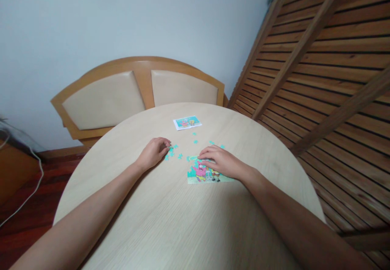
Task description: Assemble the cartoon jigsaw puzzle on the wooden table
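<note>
A partly joined cartoon jigsaw puzzle (201, 173) lies on the round light-wood table (170, 221). My right hand (222, 161) rests on its upper edge, fingers bent and pressing down on the joined pieces. My left hand (154, 151) sits to the left with curled fingers pinching a small teal puzzle piece (170, 147) among several loose teal pieces (179, 155). More loose pieces (195, 141) lie scattered just beyond both hands.
A small printed reference picture (187, 122) lies farther back on the table. A wooden bench with two beige cushioned backs (137, 89) stands behind it against a pale wall. Slatted wooden panels (329, 71) lean at the right. A white cable (27, 193) trails over the floor at left.
</note>
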The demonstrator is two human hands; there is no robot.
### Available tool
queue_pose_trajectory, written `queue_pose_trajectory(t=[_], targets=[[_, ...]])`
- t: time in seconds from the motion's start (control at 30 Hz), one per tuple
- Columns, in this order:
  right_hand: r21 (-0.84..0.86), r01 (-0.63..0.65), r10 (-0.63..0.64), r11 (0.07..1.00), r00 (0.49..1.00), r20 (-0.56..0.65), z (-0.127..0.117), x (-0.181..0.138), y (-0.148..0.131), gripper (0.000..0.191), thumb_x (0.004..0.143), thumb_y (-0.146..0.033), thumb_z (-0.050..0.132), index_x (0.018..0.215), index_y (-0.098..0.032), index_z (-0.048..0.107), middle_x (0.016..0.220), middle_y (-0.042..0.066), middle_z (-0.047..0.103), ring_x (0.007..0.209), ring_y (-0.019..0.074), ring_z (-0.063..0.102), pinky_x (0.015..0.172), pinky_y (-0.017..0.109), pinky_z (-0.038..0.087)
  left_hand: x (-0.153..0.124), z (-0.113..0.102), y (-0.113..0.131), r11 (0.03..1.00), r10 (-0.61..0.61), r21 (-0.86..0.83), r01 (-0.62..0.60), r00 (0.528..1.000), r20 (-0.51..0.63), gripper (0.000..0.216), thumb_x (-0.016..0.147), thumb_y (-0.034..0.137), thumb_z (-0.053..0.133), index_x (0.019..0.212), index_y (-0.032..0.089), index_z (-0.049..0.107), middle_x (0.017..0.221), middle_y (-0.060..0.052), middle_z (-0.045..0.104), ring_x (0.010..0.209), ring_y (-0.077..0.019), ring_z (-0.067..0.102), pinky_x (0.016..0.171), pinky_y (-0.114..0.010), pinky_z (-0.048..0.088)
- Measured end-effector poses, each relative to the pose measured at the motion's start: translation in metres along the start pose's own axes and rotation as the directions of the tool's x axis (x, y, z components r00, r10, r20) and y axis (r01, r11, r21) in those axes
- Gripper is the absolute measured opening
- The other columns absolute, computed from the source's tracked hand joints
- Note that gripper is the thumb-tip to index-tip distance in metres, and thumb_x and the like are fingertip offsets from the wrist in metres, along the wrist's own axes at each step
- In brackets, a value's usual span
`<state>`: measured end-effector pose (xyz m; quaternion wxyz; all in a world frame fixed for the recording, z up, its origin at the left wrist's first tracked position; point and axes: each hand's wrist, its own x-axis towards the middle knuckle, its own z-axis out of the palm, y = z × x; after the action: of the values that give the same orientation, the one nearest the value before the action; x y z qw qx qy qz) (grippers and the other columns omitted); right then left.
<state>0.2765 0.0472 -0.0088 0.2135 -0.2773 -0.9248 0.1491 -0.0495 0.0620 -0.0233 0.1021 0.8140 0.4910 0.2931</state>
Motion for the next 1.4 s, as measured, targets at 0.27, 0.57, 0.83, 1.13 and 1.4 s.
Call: queue_pose_trajectory(t=[0.27, 0.57, 0.83, 1.13, 1.4], targets=[[-0.006, -0.012, 0.012, 1.0, 1.0, 0.012, -0.004, 0.0, -0.004, 0.022, 0.099, -0.032, 0.059, 0.112, -0.021, 0.075, 0.114, 0.009, 0.072, 0.109, 0.0229, 0.063, 0.103, 0.04, 0.045, -0.003, -0.005, 0.018, 0.989, -0.132, 0.063, 0.134, 0.991, -0.036, 0.022, 0.094, 0.04, 0.057, 0.093, 0.022, 0.069, 0.095, -0.006, 0.075, 0.092, -0.026, 0.068, 0.084, -0.04, 0.052], [0.011, -0.008, 0.008, 1.0, 1.0, 0.011, -0.003, -0.001, -0.002, 0.022, 0.099, -0.031, 0.06, 0.112, -0.02, 0.074, 0.115, 0.01, 0.072, 0.11, 0.0236, 0.064, 0.103, 0.041, 0.045, -0.006, -0.013, 0.013, 0.95, -0.224, 0.201, 0.24, 0.969, -0.101, 0.022, 0.091, 0.035, 0.055, 0.09, 0.022, 0.073, 0.09, -0.008, 0.075, 0.091, -0.0284, 0.067, 0.077, -0.038, 0.051], [-0.003, -0.011, 0.011, 1.0, 1.0, 0.015, -0.003, -0.002, -0.002, 0.021, 0.098, -0.026, 0.06, 0.112, -0.019, 0.074, 0.115, 0.009, 0.072, 0.11, 0.023, 0.064, 0.103, 0.04, 0.045, -0.003, -0.017, -0.007, 0.934, -0.227, 0.255, 0.252, 0.966, -0.122, 0.035, 0.094, 0.037, 0.049, 0.099, 0.018, 0.077, 0.104, -0.012, 0.075, 0.096, -0.029, 0.067, 0.089, -0.041, 0.052], [-0.006, -0.001, 0.001, 1.0, 1.0, 0.003, -0.002, -0.001, -0.002, 0.021, 0.098, -0.028, 0.061, 0.111, -0.019, 0.074, 0.113, 0.01, 0.073, 0.108, 0.0236, 0.064, 0.101, 0.041, 0.047, 0.005, -0.005, -0.016, 0.974, -0.129, 0.18, 0.135, 0.991, -0.046, 0.031, 0.091, 0.039, 0.055, 0.1, 0.018, 0.076, 0.105, -0.012, 0.073, 0.101, -0.0295, 0.065, 0.1, -0.045, 0.047], [-0.004, 0.004, -0.004, 1.0, 1.0, -0.002, -0.002, -0.001, -0.001, 0.02, 0.097, -0.026, 0.061, 0.111, -0.02, 0.074, 0.113, 0.009, 0.073, 0.108, 0.0232, 0.065, 0.101, 0.04, 0.046, 0.004, -0.004, -0.009, 0.984, -0.146, 0.097, 0.148, 0.989, -0.031, 0.021, 0.091, 0.035, 0.055, 0.089, 0.018, 0.067, 0.091, -0.008, 0.074, 0.087, -0.0241, 0.067, 0.084, -0.036, 0.052]])
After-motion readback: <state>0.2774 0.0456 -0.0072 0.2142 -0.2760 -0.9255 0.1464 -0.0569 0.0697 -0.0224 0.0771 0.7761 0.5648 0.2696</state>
